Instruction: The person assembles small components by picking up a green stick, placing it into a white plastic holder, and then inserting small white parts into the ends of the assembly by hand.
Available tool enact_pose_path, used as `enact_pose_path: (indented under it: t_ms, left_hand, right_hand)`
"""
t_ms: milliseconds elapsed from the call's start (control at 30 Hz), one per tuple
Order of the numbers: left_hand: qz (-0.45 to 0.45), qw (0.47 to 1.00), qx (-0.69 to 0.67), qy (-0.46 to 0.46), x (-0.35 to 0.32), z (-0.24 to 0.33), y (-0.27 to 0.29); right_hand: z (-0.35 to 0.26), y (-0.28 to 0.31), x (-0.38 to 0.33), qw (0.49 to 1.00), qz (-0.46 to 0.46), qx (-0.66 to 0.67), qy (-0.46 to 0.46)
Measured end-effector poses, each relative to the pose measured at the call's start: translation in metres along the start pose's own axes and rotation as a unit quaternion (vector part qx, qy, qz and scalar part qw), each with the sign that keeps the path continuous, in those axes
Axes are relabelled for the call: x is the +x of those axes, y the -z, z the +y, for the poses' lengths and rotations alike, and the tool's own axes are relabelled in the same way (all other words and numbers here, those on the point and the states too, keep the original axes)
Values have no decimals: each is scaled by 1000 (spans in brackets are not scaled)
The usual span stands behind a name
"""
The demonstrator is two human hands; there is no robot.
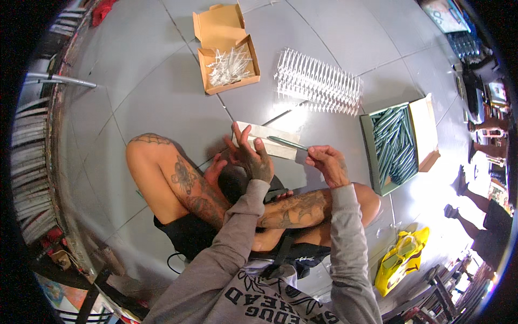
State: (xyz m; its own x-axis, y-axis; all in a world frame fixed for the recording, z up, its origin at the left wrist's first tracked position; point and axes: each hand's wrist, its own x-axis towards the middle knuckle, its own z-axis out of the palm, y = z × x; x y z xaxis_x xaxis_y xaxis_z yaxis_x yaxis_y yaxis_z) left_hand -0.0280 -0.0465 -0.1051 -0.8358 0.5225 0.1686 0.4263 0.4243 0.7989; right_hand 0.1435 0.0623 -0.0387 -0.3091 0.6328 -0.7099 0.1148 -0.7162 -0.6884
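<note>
My right hand (330, 163) pinches one end of a slim dark green pen (287, 142), whose tapered tip points left toward my other hand. Fingers spread, my left hand (253, 157) is raised just left of that tip and holds nothing I can see. Below the pen, a long pale strip (251, 129) lies on the grey floor. To the right, an open green-sided box (372, 154) is filled with many similar green pens (395, 143).
Ahead, an open brown cardboard box (233, 86) holds thin white plastic pieces (229, 65). Rows of similar white pieces (318, 81) lie to its right. A yellow bag (402, 262) is at lower right. Shelving (35, 162) lines the left side, and another person's legs (469, 221) show far right.
</note>
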Motion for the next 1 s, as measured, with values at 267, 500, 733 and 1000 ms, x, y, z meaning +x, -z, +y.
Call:
enact_pose_path:
  t_ms: [267, 500, 733, 1000]
  left_hand:
    - [-205, 936, -276, 68, 8, 110, 88]
    - [-226, 932, -272, 75, -6, 165, 130]
    - [-193, 899, -381, 97, -11, 187, 147]
    - [-223, 893, -381, 88, -10, 198, 163]
  right_hand:
    - [7, -63, -90, 965, 51, 215, 139]
    - [10, -104, -144, 920, 17, 362, 149]
    - [5, -109, -168, 911, 4, 363, 198]
    - [11, -117, -193, 904, -12, 343, 256]
